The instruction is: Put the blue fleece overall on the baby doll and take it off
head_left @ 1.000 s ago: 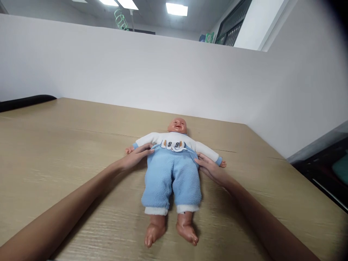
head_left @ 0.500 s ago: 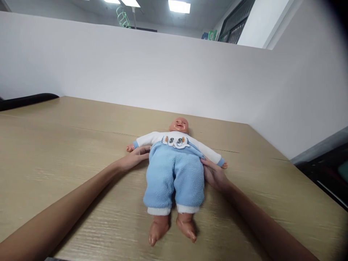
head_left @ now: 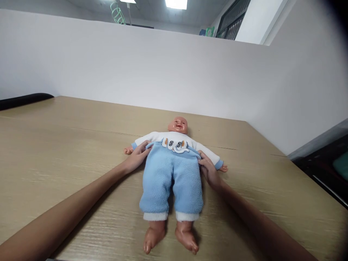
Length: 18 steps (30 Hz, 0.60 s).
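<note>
A baby doll [head_left: 178, 125] lies on its back on the wooden table [head_left: 67, 145], head away from me and bare feet toward me. It wears a white top and fluffy light-blue trousers [head_left: 171, 177]. My left hand [head_left: 137, 156] pinches the trousers' waistband at the doll's left-hand side in view, just under its arm. My right hand [head_left: 208, 168] grips the waistband on the other side, fingers curled against the fabric.
White partition walls [head_left: 136, 69] close off the table's far side and right. A black chair back [head_left: 24, 99] shows at the far left edge. A dark surface with a teal object [head_left: 341, 165] lies beyond the table's right edge.
Both hands have shifted slightly up along the doll's sides with the waistband, and the trousers sit a little higher on the doll's belly. The doll's legs have slid slightly toward me.
</note>
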{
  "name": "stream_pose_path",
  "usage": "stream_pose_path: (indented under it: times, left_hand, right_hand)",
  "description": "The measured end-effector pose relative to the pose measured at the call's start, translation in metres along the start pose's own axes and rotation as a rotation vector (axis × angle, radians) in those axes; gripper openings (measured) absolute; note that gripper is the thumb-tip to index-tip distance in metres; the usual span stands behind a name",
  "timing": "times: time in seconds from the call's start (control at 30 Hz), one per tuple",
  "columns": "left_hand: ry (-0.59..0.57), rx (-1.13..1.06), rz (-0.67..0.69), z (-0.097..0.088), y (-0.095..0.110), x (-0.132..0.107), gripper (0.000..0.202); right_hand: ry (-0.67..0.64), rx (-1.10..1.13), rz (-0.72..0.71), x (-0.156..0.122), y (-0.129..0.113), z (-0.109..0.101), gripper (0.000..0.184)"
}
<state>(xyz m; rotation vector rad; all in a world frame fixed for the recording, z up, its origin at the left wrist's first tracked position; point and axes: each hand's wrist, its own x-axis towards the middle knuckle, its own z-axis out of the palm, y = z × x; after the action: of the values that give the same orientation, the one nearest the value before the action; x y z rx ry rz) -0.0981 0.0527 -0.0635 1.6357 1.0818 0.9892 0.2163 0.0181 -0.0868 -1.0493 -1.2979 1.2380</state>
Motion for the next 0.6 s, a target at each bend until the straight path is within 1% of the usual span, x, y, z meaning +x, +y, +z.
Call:
stream_pose_path:
  times: [0.03, 0.07, 0.13, 0.17, 0.2, 0.27, 0.37, 0.43, 0.53, 0.6]
  left_hand:
    - [-0.028, 0.039, 0.027, -0.003, 0.006, -0.001, 0.039]
    - [-0.058, 0.076, 0.052, -0.005, 0.012, -0.001, 0.04]
    - [-0.092, 0.115, 0.094, -0.009, 0.025, 0.001, 0.042]
    - [-0.096, 0.108, 0.106, -0.009, 0.031, 0.002, 0.042]
    - [-0.095, 0.086, 0.111, -0.008, 0.035, 0.004, 0.041]
    - [-0.063, 0.033, 0.09, -0.003, 0.039, 0.009, 0.043]
    - [0.015, 0.044, 0.006, 0.003, 0.03, 0.015, 0.053]
    - [0.017, 0.113, -0.019, 0.0, 0.018, 0.015, 0.057]
    - [-0.087, 0.186, -0.015, -0.012, 0.004, 0.011, 0.053]
    - [-0.162, 0.166, -0.005, -0.02, 0.001, 0.007, 0.046]
  right_hand:
    - [-0.011, -0.088, -0.058, -0.002, -0.003, -0.001, 0.013]
    - [-0.022, -0.168, -0.12, -0.004, -0.007, -0.001, 0.013]
    - [-0.034, -0.242, -0.211, -0.003, -0.015, 0.001, 0.013]
    - [-0.037, -0.224, -0.22, 0.001, -0.018, 0.002, 0.016]
    - [-0.037, -0.18, -0.199, 0.006, -0.019, 0.003, 0.02]
    - [-0.013, -0.104, -0.118, 0.019, -0.016, 0.004, 0.027]
    - [0.038, -0.133, -0.048, 0.036, -0.002, -0.002, 0.031]
    - [0.03, -0.21, -0.052, 0.038, 0.006, -0.009, 0.033]
    - [0.026, -0.316, -0.082, 0.028, 0.011, -0.018, 0.035]
    - [0.032, -0.374, -0.111, 0.019, 0.011, -0.02, 0.036]
